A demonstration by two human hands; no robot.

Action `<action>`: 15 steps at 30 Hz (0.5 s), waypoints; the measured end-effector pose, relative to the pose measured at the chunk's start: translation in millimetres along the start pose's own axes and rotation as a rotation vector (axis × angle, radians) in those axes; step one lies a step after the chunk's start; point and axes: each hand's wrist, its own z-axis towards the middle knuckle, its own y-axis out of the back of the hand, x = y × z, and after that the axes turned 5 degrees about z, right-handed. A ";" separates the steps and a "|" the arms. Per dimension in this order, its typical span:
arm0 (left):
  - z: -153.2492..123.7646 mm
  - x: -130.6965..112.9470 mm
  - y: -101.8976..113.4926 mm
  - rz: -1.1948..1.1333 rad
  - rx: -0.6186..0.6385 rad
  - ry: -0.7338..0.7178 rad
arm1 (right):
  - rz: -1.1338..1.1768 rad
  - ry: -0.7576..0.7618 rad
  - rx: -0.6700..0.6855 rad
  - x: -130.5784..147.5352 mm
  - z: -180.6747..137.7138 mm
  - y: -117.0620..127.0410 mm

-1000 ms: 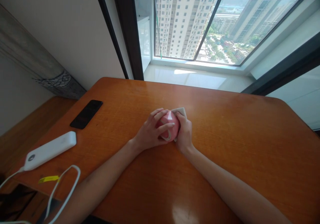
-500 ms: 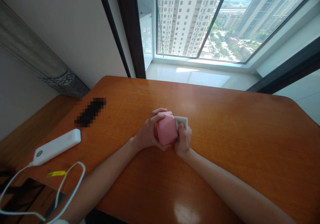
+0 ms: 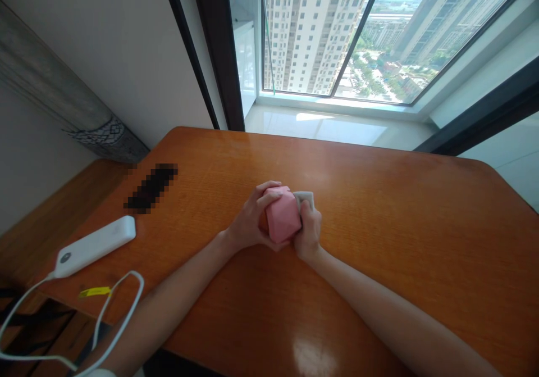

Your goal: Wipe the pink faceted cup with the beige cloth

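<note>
Although its underside is hidden, the pink faceted object (image 3: 283,218) sits in the left hand (image 3: 252,219), whose grip wraps its side. It looks stiff and light, possibly slippery; opposite facets should give the best hold. The right hand (image 3: 309,234) grips a pale pad (image 3: 304,197), probably folded cloth, beside it. On the worktop (image 3: 391,242), 1 white corded device (image 3: 99,246) lies left.

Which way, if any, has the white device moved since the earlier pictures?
No: against the far left corner of the table, the white device lies where it was; the view shifted.
</note>
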 end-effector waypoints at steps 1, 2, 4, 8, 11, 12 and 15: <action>0.0 0.0 0.5 0.054 0.011 -0.016 | 0.021 -0.045 -0.026 2.3 2.2 -1.4; 0.1 -0.3 1.0 0.079 0.021 -0.016 | 0.038 -0.069 -0.038 4.0 3.7 -2.2; 1.2 -1.2 1.8 0.034 0.022 0.029 | 0.042 -0.053 -0.030 4.2 4.3 -2.2; 3.2 -2.6 3.0 -0.092 0.015 0.132 | 0.049 -0.025 0.017 -1.2 2.4 -0.9; 3.2 -2.8 3.1 0.028 0.019 0.036 | 0.136 -0.083 -0.022 0.5 5.8 -3.2; 3.1 -2.8 3.1 0.058 0.026 0.012 | 0.156 -0.099 -0.034 2.1 6.7 -4.1; 2.8 -2.6 3.4 -0.009 0.032 0.053 | 0.143 -0.098 -0.020 5.2 5.8 -4.5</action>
